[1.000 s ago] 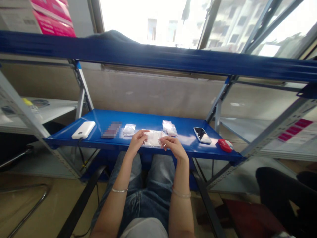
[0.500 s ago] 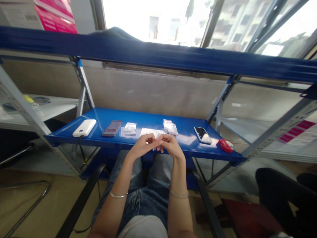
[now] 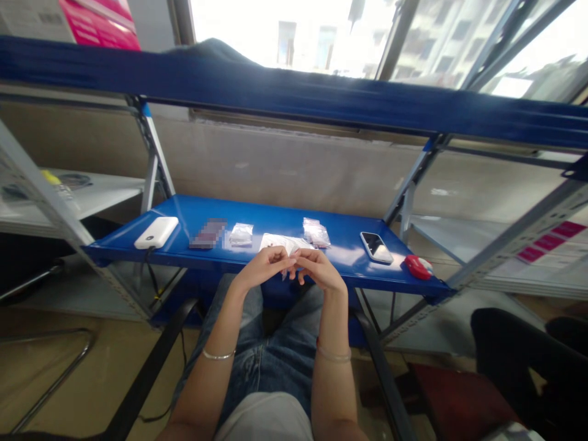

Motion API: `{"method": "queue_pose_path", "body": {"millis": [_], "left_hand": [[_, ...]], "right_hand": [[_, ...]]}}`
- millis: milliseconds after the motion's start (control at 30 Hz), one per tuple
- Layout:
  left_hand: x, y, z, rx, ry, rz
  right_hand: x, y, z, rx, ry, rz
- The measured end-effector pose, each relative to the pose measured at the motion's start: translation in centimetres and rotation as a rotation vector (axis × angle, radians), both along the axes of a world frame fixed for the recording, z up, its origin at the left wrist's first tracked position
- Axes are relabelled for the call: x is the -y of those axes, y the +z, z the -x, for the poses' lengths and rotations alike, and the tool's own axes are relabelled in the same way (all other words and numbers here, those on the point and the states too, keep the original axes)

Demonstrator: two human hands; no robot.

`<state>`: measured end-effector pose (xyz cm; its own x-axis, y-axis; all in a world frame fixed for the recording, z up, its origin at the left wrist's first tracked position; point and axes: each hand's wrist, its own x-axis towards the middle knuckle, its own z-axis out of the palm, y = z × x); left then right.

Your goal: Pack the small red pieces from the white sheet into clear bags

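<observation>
one white packet (image 3: pixel 275 241), seemingly unfinished, is apparently pinched by left hand (image 3: pixel 261 269) and right hand (image 3: pixel 320 269) (grip narrow, partly hidden); two other packets (image 3: pixel 241 234) are left untouched on the tabletop (image 3: pixel 280 220).

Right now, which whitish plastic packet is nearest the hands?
The middle whitish plastic packet, partly hidden behind the left hand and right hand; the left packet and the right pile lie farther back.

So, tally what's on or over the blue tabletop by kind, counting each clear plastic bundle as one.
White device with cable: 1
Pixelated dark item: 1
Clear plastic bundles: 2
White packet, middle: 1
Phone: 1
Red item, kind unclear: 1
Total: 7
</observation>
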<state>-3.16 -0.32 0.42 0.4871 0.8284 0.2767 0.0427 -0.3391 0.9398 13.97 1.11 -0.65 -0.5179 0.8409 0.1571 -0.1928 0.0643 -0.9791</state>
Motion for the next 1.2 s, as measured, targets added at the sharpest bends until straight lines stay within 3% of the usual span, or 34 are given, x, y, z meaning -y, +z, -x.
{"method": "queue_pose_path", "body": {"millis": [200, 400, 633, 767, 900, 1000, 1200], "left_hand": [[0.2, 0.4, -0.3, -0.028, 0.016, -0.076], [0.1, 0.0, -0.7, 0.036, -0.008, 0.030], [-0.8, -0.5, -0.9, 0.123, 0.076, 0.083], [-1.1, -1.2, -1.4, 0.157, 0.241, 0.027], [-1.4, -1.9, -1.5, -0.013, 0.563, -0.141], [-1.8, -2.3, -0.9, -0.107, 0.787, -0.208], [-2.1, -2.3, 0.7, -0.118, 0.822, -0.290]], "right_hand": [[-0.2, -0.1, 0.3, -0.064, -0.064, 0.011], [-0.4, -0.7, 0.5, -0.084, -0.002, 0.027], [-0.6, -0.8, 1.6, -0.134, -0.072, 0.024], [-0.7, -0.6, 2.8, -0.081, -0.199, -0.052], [-0.9, -0.7, 4.0, 0.037, -0.389, -0.143], [-0.7, -0.7, 4.6, 0.104, -0.418, -0.175], [-0.4, -0.8, 5.3, 0.202, -0.493, -0.178]]}}
